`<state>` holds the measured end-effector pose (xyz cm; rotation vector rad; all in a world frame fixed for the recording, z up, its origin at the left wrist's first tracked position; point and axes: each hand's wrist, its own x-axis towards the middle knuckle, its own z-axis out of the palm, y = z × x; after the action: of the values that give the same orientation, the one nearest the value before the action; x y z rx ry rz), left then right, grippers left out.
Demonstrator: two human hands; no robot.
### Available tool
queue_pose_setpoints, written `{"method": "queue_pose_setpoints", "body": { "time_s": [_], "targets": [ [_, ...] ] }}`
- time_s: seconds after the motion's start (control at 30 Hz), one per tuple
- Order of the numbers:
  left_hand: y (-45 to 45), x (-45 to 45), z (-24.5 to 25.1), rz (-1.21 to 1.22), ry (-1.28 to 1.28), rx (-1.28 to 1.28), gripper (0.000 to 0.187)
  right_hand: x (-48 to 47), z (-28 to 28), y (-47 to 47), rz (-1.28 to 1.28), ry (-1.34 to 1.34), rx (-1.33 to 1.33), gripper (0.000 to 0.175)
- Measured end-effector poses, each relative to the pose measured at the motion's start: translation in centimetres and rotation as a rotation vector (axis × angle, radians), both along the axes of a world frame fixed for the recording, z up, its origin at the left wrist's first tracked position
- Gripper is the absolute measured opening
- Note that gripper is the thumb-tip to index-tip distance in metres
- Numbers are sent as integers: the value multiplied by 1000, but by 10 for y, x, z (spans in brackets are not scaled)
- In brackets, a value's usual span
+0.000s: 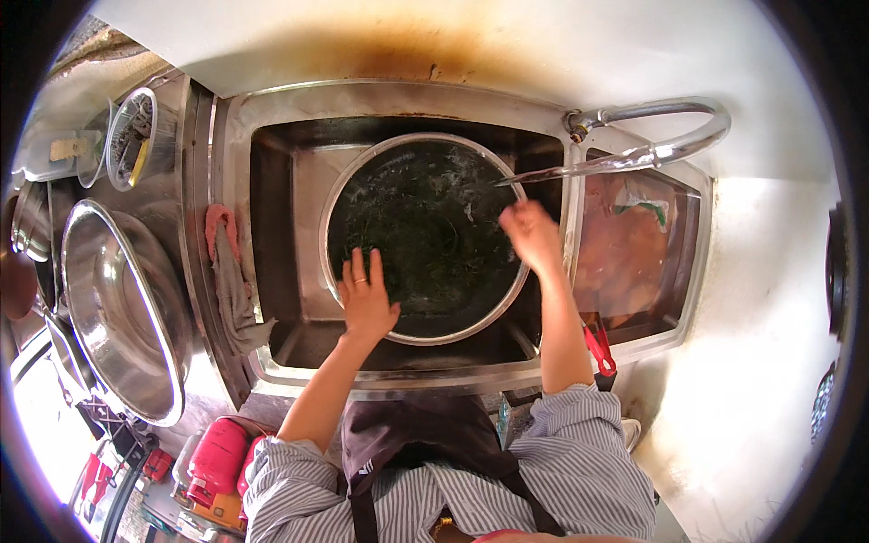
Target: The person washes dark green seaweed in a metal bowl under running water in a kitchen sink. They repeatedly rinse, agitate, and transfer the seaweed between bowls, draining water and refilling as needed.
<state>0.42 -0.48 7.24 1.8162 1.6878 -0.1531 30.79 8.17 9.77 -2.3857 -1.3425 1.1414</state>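
Note:
A large round basin [327, 203] stands in the left bowl of a steel double sink [400, 387], full of dark water with green bits that look like leafy matter. Water [543, 174] runs into it from a curved metal faucet [699, 136]. My left hand [367, 292], with a ring on one finger, is spread over the basin's lower left edge, fingers apart. At the right rim is my right hand [531, 234], slightly blurred, its fingers curled in; whether it grips the rim or anything else cannot be told.
The right sink bowl holds reddish water [618, 251] with a plastic packet [640, 203]. Red-handled tool [600, 349] lies at its near edge. Left are a grey cloth [234, 298], a tilted steel bowl [122, 312] and plastic tubs [132, 139]. A red gas cylinder [218, 455] stands lower left.

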Motion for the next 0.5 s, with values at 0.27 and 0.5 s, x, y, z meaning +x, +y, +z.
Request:
{"method": "queue_pose_setpoints", "body": {
  "time_s": [0.27,0.5],
  "targets": [
    [34,39,-90,-582,411,-273,68,72,-29,128,-1136,1092,603,38],
    [57,54,-105,-374,226,-611,56,90,4,140,-1710,2604,93,8]
  ]
}}
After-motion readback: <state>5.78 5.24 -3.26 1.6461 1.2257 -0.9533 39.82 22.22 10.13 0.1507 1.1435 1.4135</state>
